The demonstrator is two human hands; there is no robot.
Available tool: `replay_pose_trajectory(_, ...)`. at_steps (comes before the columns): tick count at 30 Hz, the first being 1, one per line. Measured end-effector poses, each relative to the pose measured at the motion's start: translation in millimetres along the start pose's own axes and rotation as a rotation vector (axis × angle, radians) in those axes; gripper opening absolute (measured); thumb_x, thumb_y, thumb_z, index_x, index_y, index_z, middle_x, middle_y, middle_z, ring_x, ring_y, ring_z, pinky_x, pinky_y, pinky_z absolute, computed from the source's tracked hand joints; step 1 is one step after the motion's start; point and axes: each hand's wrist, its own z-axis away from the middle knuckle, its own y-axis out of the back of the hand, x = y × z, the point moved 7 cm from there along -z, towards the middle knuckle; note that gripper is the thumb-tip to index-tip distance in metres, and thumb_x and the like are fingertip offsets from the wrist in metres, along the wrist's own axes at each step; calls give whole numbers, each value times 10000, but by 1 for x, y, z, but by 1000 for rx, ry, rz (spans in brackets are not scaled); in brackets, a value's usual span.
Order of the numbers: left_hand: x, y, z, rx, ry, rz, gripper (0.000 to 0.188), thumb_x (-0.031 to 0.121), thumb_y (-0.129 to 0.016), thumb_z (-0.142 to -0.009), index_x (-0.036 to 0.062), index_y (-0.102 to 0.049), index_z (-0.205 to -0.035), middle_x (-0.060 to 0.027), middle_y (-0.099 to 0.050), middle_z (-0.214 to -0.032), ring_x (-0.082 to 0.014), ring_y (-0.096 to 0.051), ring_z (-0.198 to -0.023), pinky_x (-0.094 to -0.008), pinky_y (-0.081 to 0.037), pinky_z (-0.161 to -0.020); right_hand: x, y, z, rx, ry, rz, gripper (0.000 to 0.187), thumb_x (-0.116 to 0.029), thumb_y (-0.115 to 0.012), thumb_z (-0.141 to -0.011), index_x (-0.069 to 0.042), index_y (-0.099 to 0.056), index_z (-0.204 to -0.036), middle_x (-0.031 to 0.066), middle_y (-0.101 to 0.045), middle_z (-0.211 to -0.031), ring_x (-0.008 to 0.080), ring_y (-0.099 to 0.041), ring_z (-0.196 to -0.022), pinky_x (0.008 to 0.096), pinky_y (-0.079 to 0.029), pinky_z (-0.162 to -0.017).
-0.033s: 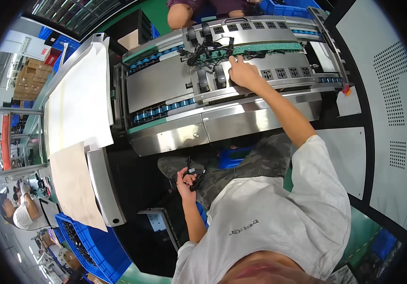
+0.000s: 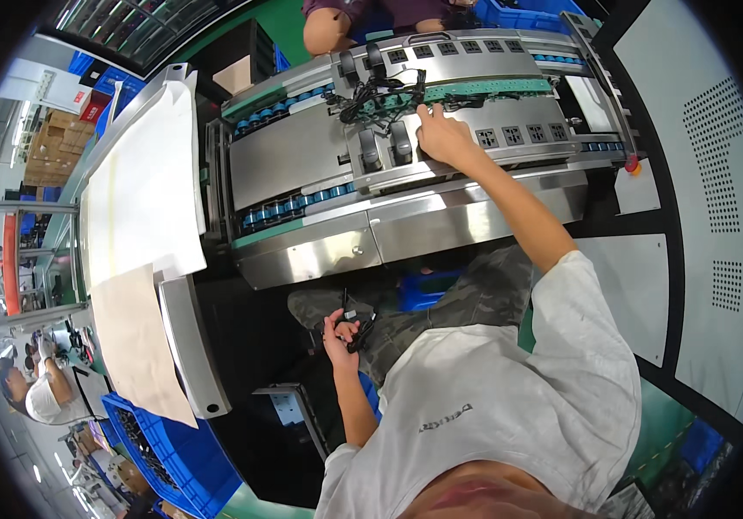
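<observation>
My right hand (image 2: pixel 442 137) reaches over the metal socket fixture (image 2: pixel 441 160), its fingertips pinched at the near edge of the green strip (image 2: pixel 493 88). What those fingers hold is hidden. Just left of them, a tangle of black cables (image 2: pixel 371 99) lies across the strip. Black power adapters (image 2: pixel 402 141) stand upright on the near row, with another pair (image 2: pixel 376 59) on the far row. Low over my lap, my left hand (image 2: pixel 338 339) is curled around a black cable (image 2: pixel 361 333) with small connector ends.
A bare metal plate (image 2: pixel 289 156) and blue rollers (image 2: pixel 298 203) adjoin the fixture on the left. White sheeting (image 2: pixel 142 182) covers a surface farther left, above a blue crate (image 2: pixel 185 454). Another person's knees (image 2: pixel 328 30) show across the line. A red button (image 2: pixel 632 163) sits at right.
</observation>
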Motion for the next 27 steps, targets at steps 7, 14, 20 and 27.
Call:
replay_pose_trajectory(7,4,-22,-7,-35,-6,-114,422,365,-369,-981,-13,-537,-1064,-6,-402,-506,-136,-463,-573,-338,-475,-744,5,4,-4,30,17,-16,353,-203,-440,-834,-47,-409,-1149,251,-502,-1066,429,-608,-828,533,-477,-718)
replay_pose_trajectory(14,-5,1,-1,-25,-40,-119,427,367,-388,-973,-22,-554,-1034,-5,-403,-501,-141,-464,-553,-332,-482,-713,20,16,-13,-174,34,-313,374,-310,-490,-844,-28,-493,-1088,213,-563,-1034,405,-595,-888,505,-477,-735)
replay_pose_trajectory(20,-4,0,5,-23,-100,-71,421,361,-394,-971,-21,-565,-1018,-8,-398,-494,-142,-466,-545,-330,-489,-700,111,57,-27,307,44,191,263,-236,-558,-810,-41,-589,-985,144,-593,-1044,334,-544,-980,436,-440,-839)
replay_pose_trajectory(27,-6,4,5,23,-137,-100,412,349,-392,-973,-22,-570,-1003,-12,-408,-498,-136,-466,-542,-326,-493,-705,117,53,0,281,88,319,291,-150,-628,-756,-70,-560,-1027,107,-589,-1024,308,-510,-1048,515,-334,-942)
